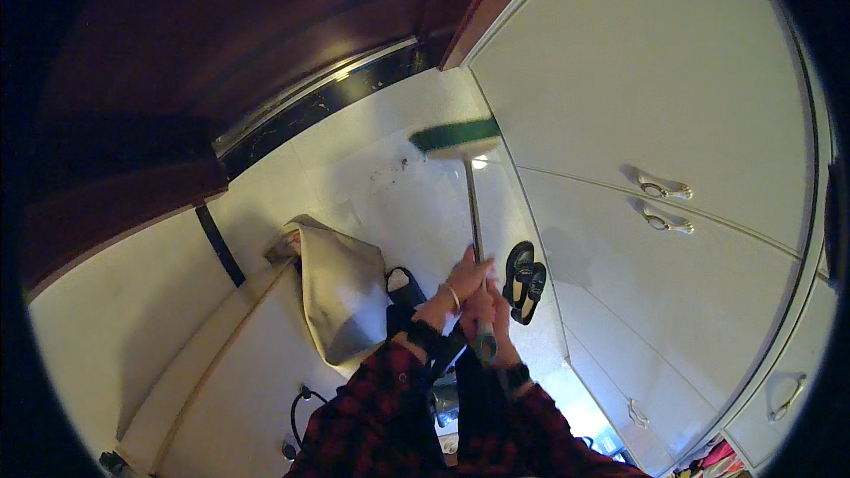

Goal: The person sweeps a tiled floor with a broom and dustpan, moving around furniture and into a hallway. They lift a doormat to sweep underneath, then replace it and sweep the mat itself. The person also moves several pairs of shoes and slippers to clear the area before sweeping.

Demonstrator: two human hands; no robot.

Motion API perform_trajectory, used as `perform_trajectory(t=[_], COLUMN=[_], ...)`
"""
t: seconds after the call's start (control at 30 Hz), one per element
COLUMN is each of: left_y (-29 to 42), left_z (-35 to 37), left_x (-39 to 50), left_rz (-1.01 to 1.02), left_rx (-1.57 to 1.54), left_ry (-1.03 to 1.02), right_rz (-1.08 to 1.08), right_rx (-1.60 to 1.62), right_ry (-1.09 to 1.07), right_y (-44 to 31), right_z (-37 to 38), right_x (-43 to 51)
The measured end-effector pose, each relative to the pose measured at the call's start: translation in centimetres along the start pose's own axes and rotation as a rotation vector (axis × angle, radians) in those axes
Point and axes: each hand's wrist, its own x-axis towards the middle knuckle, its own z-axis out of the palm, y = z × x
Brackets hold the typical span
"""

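Observation:
Both my hands are closed around the metal handle of a broom. My left hand, with a bracelet on its wrist, grips farther along the shaft. Closer to my body, my right hand holds near the handle's looped end. The broom head has green bristles and a pale block, and lies on the light floor against the base of the white cabinet. Small dark debris is scattered to the left of the bristles.
Black loafers stand beside the white cabinet doors. A folded beige mat or sheet leans at left, near my slippered foot. Beyond is a dark wooden door with a black stone threshold. Metal handles project from the cabinet.

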Motion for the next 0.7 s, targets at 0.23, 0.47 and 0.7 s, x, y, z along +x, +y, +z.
perform_trajectory(t=[0.23,0.47,0.7], left_y=[-6.4,-4.6,-11.8], left_z=[1.2,-7.6,-5.4], left_x=[-8.1,-5.9,-5.2], left_rz=[0.014,0.127,0.161], left_rx=[0.442,0.247,0.448], left_ry=[0.031,0.336,0.425], right_rz=[0.531,0.656,0.545], right_rx=[0.307,-0.189,-0.338], right_ry=[-0.167,-0.129,0.155], right_y=[1.2,3.7,3.0], right_z=[-3.2,-0.2,-5.4], right_x=[-10.2,-1.1,-3.0])
